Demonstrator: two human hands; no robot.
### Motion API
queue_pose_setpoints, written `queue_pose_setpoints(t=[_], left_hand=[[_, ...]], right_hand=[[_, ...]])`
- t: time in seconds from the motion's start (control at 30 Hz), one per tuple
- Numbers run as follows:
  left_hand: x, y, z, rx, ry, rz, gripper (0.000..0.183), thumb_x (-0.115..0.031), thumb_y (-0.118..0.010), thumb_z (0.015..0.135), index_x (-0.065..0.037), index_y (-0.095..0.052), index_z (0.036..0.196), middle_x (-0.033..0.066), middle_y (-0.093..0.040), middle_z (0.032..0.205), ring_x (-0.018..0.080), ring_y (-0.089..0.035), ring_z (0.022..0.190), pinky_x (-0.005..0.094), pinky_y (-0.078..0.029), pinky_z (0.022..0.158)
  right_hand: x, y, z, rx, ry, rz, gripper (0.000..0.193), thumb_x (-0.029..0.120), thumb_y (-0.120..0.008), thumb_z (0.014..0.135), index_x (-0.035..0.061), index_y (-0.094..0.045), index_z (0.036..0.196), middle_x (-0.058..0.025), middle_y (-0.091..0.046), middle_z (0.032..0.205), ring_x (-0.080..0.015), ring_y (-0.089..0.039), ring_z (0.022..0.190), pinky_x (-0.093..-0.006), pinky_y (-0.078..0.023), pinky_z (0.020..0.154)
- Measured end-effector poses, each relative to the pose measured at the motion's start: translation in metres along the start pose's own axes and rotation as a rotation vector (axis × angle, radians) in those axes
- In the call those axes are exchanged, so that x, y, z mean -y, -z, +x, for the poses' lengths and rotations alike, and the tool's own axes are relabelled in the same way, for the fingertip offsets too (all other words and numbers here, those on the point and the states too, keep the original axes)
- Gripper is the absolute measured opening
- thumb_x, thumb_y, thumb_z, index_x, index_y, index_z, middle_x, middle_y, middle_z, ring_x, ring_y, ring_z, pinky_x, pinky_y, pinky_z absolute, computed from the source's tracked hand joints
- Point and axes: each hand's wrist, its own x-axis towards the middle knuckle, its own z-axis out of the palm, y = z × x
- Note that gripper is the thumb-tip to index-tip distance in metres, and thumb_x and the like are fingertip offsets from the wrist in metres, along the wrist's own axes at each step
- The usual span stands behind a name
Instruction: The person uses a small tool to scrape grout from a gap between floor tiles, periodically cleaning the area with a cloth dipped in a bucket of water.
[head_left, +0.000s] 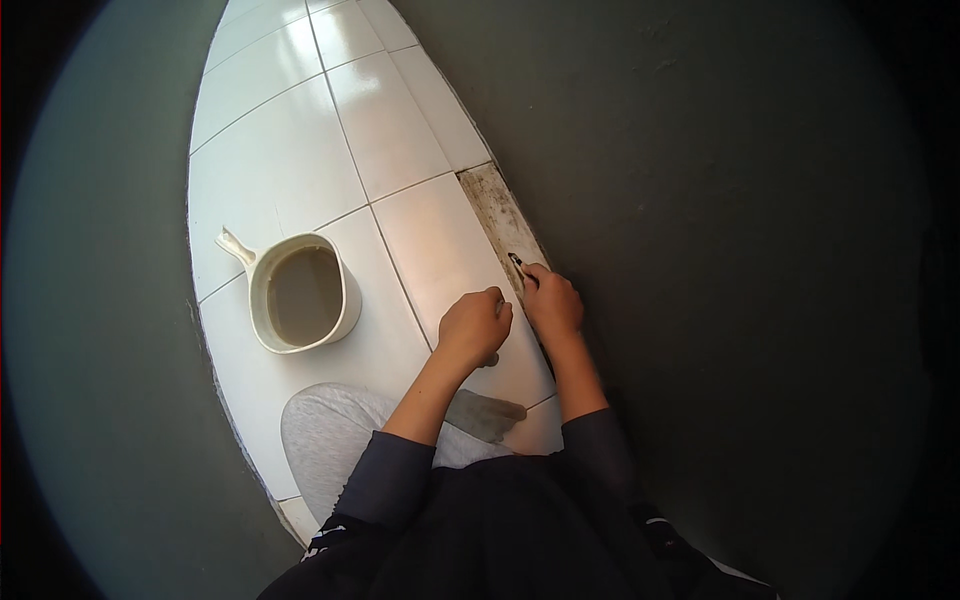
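Note:
My right hand (pixel 553 303) is closed around a slim dark tool (pixel 516 260) with a pale glint near its tip. That tip is at a bare, stained strip (pixel 492 205) along the right edge of the white tiled floor, where the tile surface is absent. The tool's exact kind cannot be made out. Just to the left, my left hand (pixel 474 326) hovers over or rests on a white tile (pixel 425 240), its fingers curled. Whatever it may hold is hidden by the fingers.
A cream dipper (pixel 352 300) with a short handle stands on the tiles to the left, holding murky brownish water (pixel 305 296). My bent knee in grey trousers (pixel 320 430) and a foot in a grey sock (pixel 485 415) are close by. Dark grey walls (pixel 720 250) flank the narrow floor.

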Motion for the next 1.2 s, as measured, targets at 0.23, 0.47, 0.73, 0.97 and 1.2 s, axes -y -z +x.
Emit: queue_pose_setpoints(t=[0.23,0.47,0.73,0.97,1.2], left_hand=[[0.015,0.012,0.012,0.206,-0.040,-0.063,0.027,-0.027,-0.053,0.086,-0.003,-0.063,0.091,0.0169,-0.066,0.080,0.0341,-0.063,0.077,0.0424,-0.050,0.070],[0.014,0.025,0.044,0.292,-0.150,-0.068,0.027,-0.023,-0.054,0.083,0.002,-0.063,0.085,0.0199,-0.064,0.075,0.0322,-0.062,0.069,0.0370,-0.049,0.067],[0.040,0.034,0.052,0.270,-0.103,-0.236,0.028,-0.024,-0.054,0.085,0.000,-0.064,0.093,0.0171,-0.066,0.083,0.0263,-0.063,0.077,0.0339,-0.049,0.072],[0.046,0.029,0.056,0.304,-0.062,-0.362,0.027,-0.025,-0.055,0.087,-0.001,-0.064,0.095,0.0116,-0.066,0.082,0.0175,-0.061,0.077,0.0296,-0.048,0.073],[0.053,0.034,0.061,0.346,-0.050,-0.419,0.024,-0.024,-0.054,0.088,-0.002,-0.064,0.093,0.0080,-0.065,0.081,0.0130,-0.058,0.075,0.0267,-0.047,0.071]], right_hand=[[-0.038,0.002,-0.058,-0.013,0.026,0.042,0.023,0.024,-0.055,0.086,0.0229,-0.066,0.107,-0.0110,-0.066,0.094,-0.0333,-0.063,0.083,-0.0427,-0.051,0.071],[-0.011,0.002,-0.014,0.001,0.021,0.043,0.023,0.025,-0.057,0.086,0.0238,-0.066,0.107,-0.0108,-0.066,0.095,-0.0325,-0.063,0.085,-0.0419,-0.051,0.073],[-0.013,0.012,-0.031,0.037,-0.024,0.085,0.022,0.022,-0.058,0.085,0.0216,-0.068,0.105,-0.0112,-0.067,0.095,-0.0317,-0.063,0.087,-0.0399,-0.051,0.075],[-0.014,0.013,-0.029,0.046,-0.043,0.157,0.023,0.022,-0.060,0.083,0.0186,-0.068,0.105,-0.0109,-0.067,0.098,-0.0306,-0.064,0.090,-0.0364,-0.050,0.078],[0.034,-0.001,0.037,0.001,-0.004,0.116,0.022,0.021,-0.060,0.083,0.0205,-0.068,0.103,-0.0120,-0.067,0.094,-0.0320,-0.064,0.086,-0.0399,-0.051,0.074]])
